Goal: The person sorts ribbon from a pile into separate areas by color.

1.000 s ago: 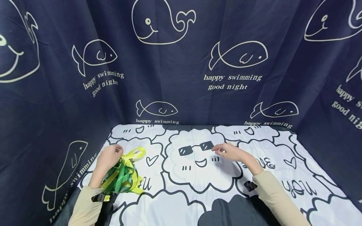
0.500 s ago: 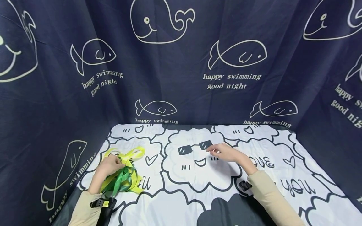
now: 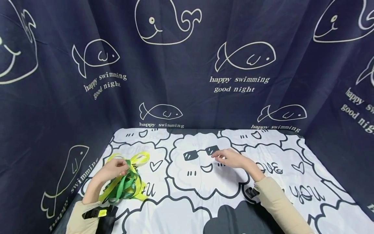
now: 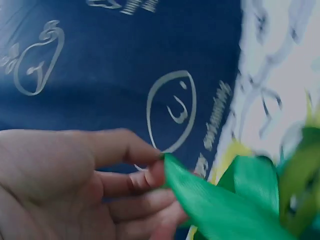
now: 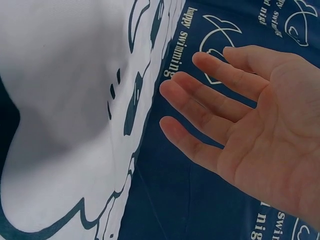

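A tangled heap of ribbons (image 3: pixel 127 187), green and yellow, lies on the left part of the printed cloth. My left hand (image 3: pixel 114 169) is over its upper left side. Between thumb and index finger, that hand pinches the end of a green ribbon (image 4: pixel 215 200), seen large in the left wrist view; the ribbon runs down to the right toward the heap. Yellow loops (image 3: pixel 140 158) stick out behind the hand. My right hand (image 3: pixel 230 158) hovers above the sunglasses print at the middle, fingers spread and relaxed, holding nothing in the right wrist view (image 5: pixel 250 115).
A white cloth (image 3: pixel 190 182) with dark cloud drawings covers the table. Dark blue curtains (image 3: pixel 187 71) printed with whales and fish stand at the back and on both sides. Black straps with small devices (image 3: pixel 94 213) sit at the wrists.
My left hand moves down onto the heap, takes hold of a green ribbon end and draws slightly back to the left. The right hand drifts a little left.
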Motion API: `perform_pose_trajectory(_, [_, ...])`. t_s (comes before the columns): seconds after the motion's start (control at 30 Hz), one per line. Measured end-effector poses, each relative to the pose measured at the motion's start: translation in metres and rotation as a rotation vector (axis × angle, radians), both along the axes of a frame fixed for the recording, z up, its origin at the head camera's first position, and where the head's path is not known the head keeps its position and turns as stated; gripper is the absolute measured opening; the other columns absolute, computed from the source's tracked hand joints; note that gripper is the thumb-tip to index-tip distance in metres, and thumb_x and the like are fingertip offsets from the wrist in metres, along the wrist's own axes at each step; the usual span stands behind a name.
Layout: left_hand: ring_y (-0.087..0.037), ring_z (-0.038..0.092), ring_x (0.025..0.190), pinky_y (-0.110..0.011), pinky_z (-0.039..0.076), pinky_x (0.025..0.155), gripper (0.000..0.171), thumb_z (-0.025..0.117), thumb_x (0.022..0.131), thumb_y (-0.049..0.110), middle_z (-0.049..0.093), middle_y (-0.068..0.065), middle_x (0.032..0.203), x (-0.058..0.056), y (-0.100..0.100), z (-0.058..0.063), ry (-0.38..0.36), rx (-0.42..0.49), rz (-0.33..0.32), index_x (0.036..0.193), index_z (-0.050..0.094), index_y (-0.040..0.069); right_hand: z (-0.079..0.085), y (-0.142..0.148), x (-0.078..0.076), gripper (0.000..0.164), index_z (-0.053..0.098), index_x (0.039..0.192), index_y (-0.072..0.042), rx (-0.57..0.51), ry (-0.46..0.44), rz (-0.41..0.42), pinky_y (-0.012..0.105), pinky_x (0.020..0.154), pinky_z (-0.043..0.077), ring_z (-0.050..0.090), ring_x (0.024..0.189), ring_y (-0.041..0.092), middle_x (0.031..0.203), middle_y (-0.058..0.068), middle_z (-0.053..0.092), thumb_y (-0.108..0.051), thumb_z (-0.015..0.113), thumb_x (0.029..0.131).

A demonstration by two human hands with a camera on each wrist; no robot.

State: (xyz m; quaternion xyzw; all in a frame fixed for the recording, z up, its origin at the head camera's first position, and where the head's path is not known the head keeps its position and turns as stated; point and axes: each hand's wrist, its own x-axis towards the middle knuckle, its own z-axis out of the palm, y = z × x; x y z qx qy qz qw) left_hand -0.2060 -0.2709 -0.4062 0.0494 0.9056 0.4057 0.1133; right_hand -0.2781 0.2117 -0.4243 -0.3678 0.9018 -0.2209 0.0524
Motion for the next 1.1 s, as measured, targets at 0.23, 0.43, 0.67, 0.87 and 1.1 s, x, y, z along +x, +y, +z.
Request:
perform_pose_trajectory(0.23, [-0.016,0.069,0.076,-0.023,0.047,0.06,0.016,0.042,0.099,0.008,0.067,-0.007,0.074,-0.008,0.0,0.002,-0.071,0.286,-0.2,0.086,0.047,0.0,0.004,-0.006,0.004,0.029,0.064,0.119,0.0,-0.025,-0.059,0.0,0.035,0.081,0.054,0.068,0.095,0.024,0.114,0.017,0.069,-0.012,0.049,0.098])
perform_pose_trajectory(0.43, [-0.017,0.068,0.077,-0.027,0.054,0.067,0.02,0.041,0.102,0.012,0.071,-0.009,0.089,-0.015,0.013,-0.002,-0.145,0.394,-0.355,0.105,0.048,-0.006,0.005,-0.009,0.005,0.029,0.064,0.121,0.001,-0.025,-0.068,0.02,0.031,0.079,0.053,0.067,0.094,0.022,0.115,0.018,0.068,-0.012,0.049,0.099])
perform_pose_trajectory(0.67, [-0.011,0.065,0.081,-0.026,0.054,0.076,0.034,0.044,0.103,0.015,0.07,-0.008,0.097,-0.024,0.039,-0.001,-0.1,0.412,-0.556,0.118,0.056,-0.013,0.009,-0.014,0.007,0.03,0.063,0.122,-0.002,-0.026,-0.07,0.012,0.045,0.09,0.052,0.066,0.104,0.026,0.118,0.013,0.068,-0.015,0.047,0.1])
perform_pose_trajectory(0.87, [-0.016,0.071,0.092,-0.027,0.054,0.086,0.031,0.045,0.102,0.011,0.07,-0.021,0.104,-0.032,0.067,-0.002,-0.118,0.415,-0.613,0.12,0.058,-0.01,0.01,-0.02,0.008,0.03,0.064,0.121,-0.003,-0.041,-0.111,0.017,0.044,0.091,0.052,0.065,0.108,0.027,0.118,0.014,0.068,-0.017,0.048,0.1])
perform_pose_trajectory(1.1, [-0.018,0.068,0.093,-0.037,0.055,0.086,0.029,0.044,0.1,0.002,0.067,-0.024,0.107,-0.036,0.097,-0.001,-0.196,0.42,-0.652,0.124,0.055,-0.008,0.008,-0.029,0.007,0.031,0.065,0.122,-0.005,-0.086,-0.151,0.065,0.036,0.091,0.053,0.066,0.108,0.023,0.118,0.013,0.068,-0.02,0.048,0.101])
